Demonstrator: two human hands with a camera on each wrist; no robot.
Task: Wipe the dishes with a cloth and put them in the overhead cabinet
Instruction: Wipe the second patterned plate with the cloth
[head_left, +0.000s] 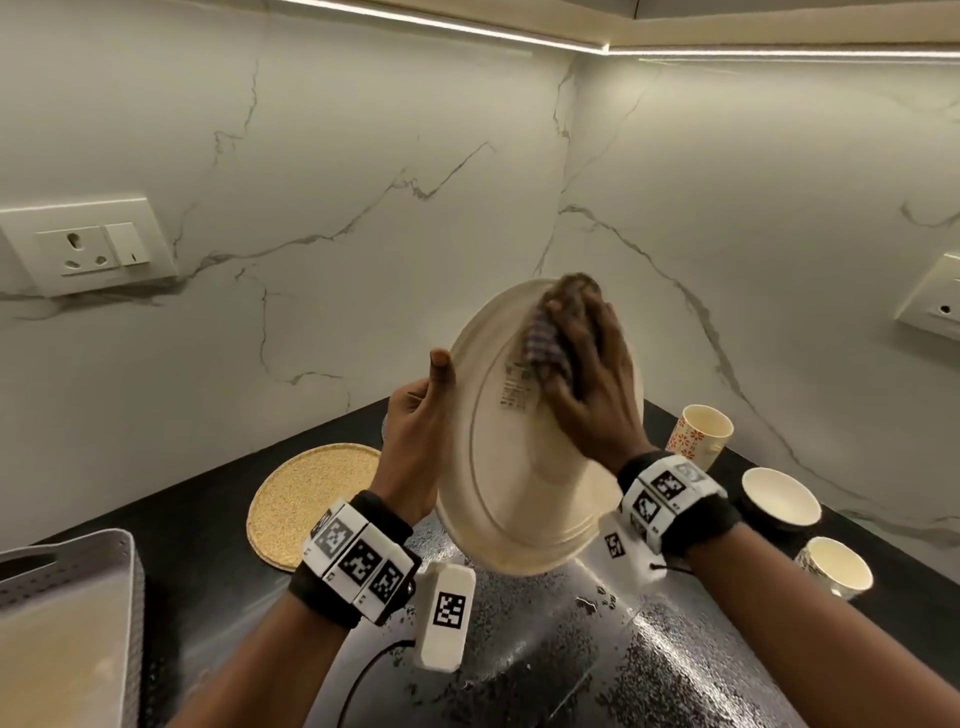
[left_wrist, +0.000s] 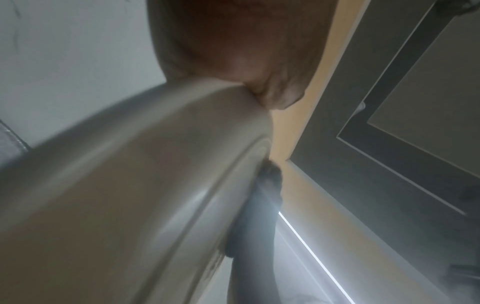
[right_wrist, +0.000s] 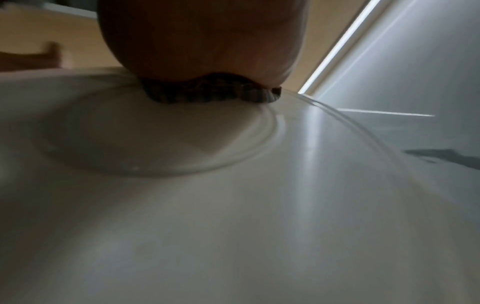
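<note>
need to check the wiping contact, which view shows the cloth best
The head view: the checked cloth shows from above, pressed by the right hand against the plate. The right wrist view shows only its crumpled edge under the palm; the left wrist view shows a dark blur behind the rim.

Black wristbands (head_left: 696, 519) carry white square-coded marker blocks (head_left: 358, 561).

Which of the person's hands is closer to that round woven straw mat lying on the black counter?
Left. The left hand grips the cream plate's edge, above the round woven straw mat. The right hand presses a checked cloth on the plate's far side.
</note>
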